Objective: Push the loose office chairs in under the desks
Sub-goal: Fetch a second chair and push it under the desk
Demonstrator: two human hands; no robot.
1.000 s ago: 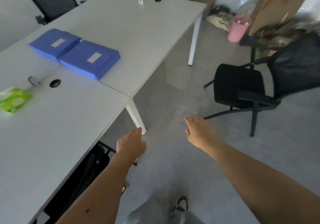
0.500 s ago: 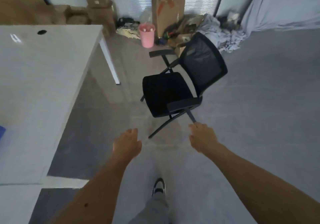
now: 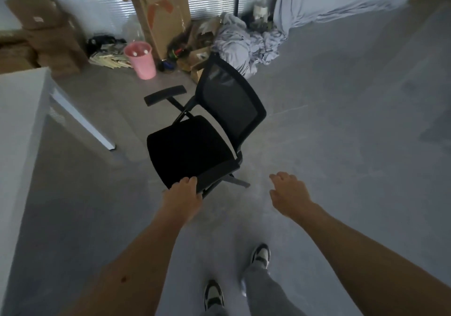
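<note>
Here the left hand touches the chair; right hand beside it.

Pink bin beside cardboard box, perhaps crumpled sheets.

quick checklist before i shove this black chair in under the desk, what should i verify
1. Left hand on the black chair: cannot tell. Its fingers reach the near armrest, but a closed grip is not visible.
2. Right hand on the chair: not ok. It hovers open over bare floor, touching nothing.
3. Chair lined up with the white desk: not ok. The seat faces the desk at an angle, backrest to the right.
4. Floor between chair and desk: ok, no objects on it.
5. Desk leg: cannot tell whether the chair will pass beside it.
6. Pink bin: ok, it stands beyond the chair, off the path.
</note>
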